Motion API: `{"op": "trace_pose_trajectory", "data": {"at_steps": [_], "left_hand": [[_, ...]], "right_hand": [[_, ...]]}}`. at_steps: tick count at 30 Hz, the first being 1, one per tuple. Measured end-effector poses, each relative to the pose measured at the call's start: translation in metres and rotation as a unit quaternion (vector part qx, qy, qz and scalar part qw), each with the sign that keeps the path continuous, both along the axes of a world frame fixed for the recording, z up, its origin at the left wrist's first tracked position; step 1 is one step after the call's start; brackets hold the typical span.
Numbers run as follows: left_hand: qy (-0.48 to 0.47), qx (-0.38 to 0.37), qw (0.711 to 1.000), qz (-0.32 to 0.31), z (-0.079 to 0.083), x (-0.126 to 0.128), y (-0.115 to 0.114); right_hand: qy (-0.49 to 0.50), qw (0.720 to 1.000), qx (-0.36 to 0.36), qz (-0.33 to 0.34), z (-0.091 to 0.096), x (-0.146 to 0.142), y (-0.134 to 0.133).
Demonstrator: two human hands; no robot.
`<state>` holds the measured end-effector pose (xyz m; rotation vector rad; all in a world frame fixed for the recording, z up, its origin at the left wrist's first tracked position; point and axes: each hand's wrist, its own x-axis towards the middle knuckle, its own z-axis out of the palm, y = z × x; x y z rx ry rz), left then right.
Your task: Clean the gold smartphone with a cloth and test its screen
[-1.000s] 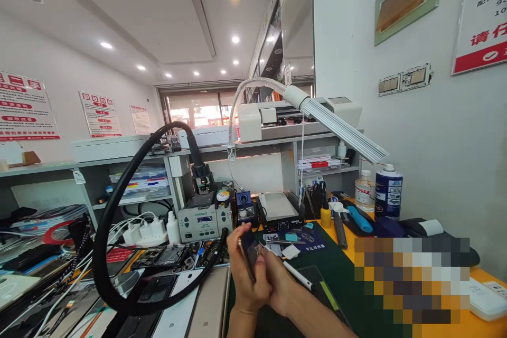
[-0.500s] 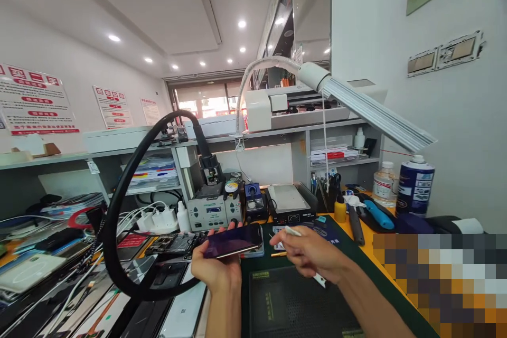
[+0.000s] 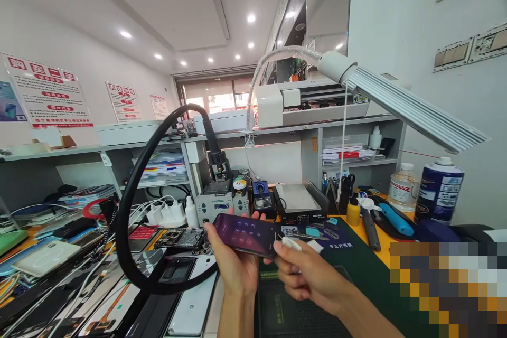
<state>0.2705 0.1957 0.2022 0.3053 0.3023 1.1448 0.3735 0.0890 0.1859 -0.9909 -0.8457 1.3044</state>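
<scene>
A dark smartphone point(image 3: 245, 236) lies tilted in my left hand point(image 3: 237, 269), its screen lit purple with a keypad of round buttons. The thumb rests along the near left edge and fingertips show behind the far edge. My right hand point(image 3: 304, 274) is closed at the phone's right end, thumb and forefinger touching or very near it. A small white object point(image 3: 292, 244) sticks out from between its fingers; its kind is unclear. Below the hands is a dark perforated mat point(image 3: 281, 309) on a green work surface.
On the left lie several phones and parts, including a white phone point(image 3: 192, 296). A thick black hose point(image 3: 122, 222) loops beside my left forearm. Behind stand a grey soldering station point(image 3: 216, 208) and a flat heating plate point(image 3: 299, 198). A lamp point(image 3: 415, 108) hangs over bottles and tools at right.
The phone's screen has gone from dark to a lit keypad. My right hand has moved left to the phone's right end. The view has shifted slightly left.
</scene>
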Motion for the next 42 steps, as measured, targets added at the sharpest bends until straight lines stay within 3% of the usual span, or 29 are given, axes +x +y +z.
{"op": "trace_pose_trajectory", "data": {"at_steps": [4,8,13,17,25,34,42], "left_hand": [[-0.032,-0.005,0.997,-0.064,-0.001,-0.003,0.002],[-0.034,0.038,0.992,-0.116,-0.001,-0.008,0.001],[-0.066,0.106,0.970,-0.208,-0.001,-0.012,-0.003],[-0.102,0.110,0.958,-0.245,0.004,-0.013,-0.007],[-0.075,0.112,0.959,-0.248,0.007,-0.016,-0.009],[-0.080,0.129,0.948,-0.279,0.004,-0.015,-0.005],[-0.085,0.133,0.949,-0.274,0.004,-0.014,-0.008]], "right_hand": [[-0.059,0.996,-0.032,0.055,-0.005,-0.006,-0.002],[-0.111,0.987,-0.057,0.100,-0.008,0.001,-0.003],[-0.173,0.978,-0.028,0.116,-0.007,0.009,-0.002],[-0.196,0.974,-0.006,0.111,-0.007,0.009,-0.001],[-0.226,0.965,0.082,0.104,-0.005,-0.001,0.000],[-0.308,0.944,0.090,0.079,0.001,-0.006,-0.004],[-0.281,0.953,0.067,0.096,0.009,-0.008,-0.007]]}}
